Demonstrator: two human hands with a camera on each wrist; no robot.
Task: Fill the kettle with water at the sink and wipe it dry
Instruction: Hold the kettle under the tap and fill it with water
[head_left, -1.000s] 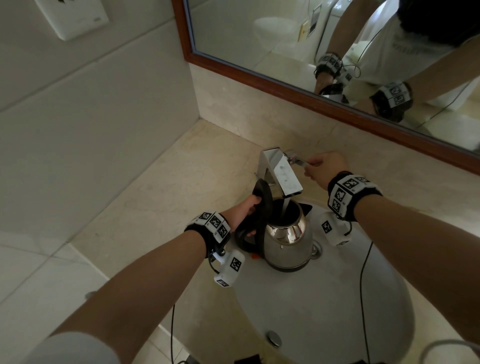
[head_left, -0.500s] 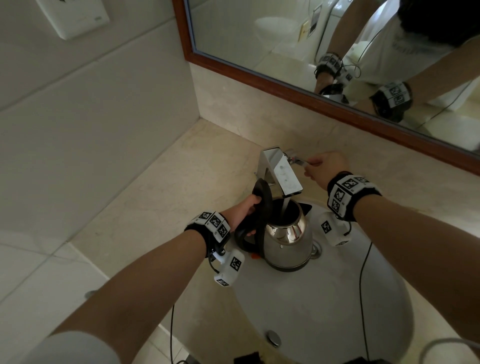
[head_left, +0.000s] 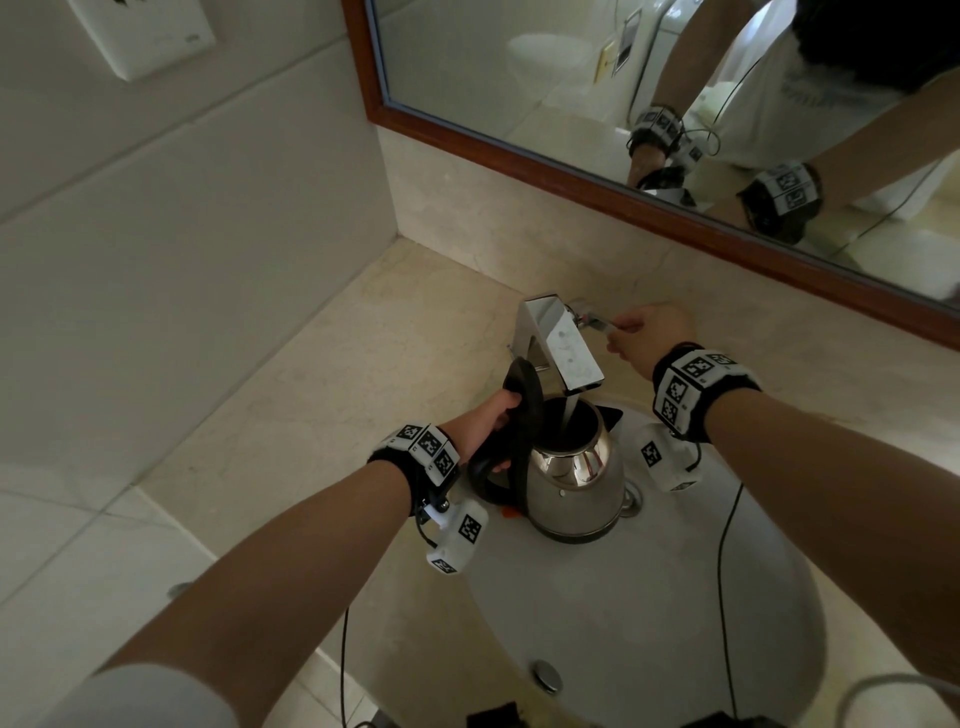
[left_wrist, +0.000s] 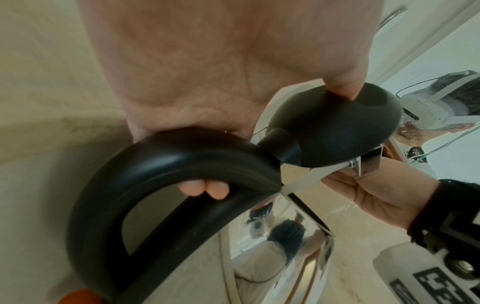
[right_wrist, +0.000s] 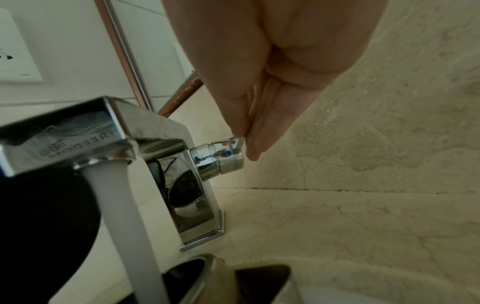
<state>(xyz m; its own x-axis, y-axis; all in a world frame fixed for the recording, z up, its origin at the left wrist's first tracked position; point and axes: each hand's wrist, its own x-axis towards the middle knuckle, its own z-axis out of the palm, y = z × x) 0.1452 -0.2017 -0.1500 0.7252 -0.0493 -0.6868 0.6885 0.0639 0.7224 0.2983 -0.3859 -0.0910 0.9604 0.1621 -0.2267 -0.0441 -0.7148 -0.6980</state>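
The steel kettle (head_left: 576, 483) stood upright in the sink (head_left: 675, 597), lid (left_wrist: 335, 131) flipped open, water streaming in from the tap (head_left: 561, 348). Left hand (head_left: 485, 423) gripped its black handle (left_wrist: 155, 195); right hand (head_left: 649, 335) pinched the lever (head_left: 595, 319).

Left hand (head_left: 485, 428) curled, gripping; right hand (head_left: 652, 332) pinching, forearms extended.

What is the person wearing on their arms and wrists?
Each wrist wears a black band covered in white squares with black checker-like codes. A small white box with the same codes hangs under each. Thin black cables trail down. A white sleeve shows on the left arm.
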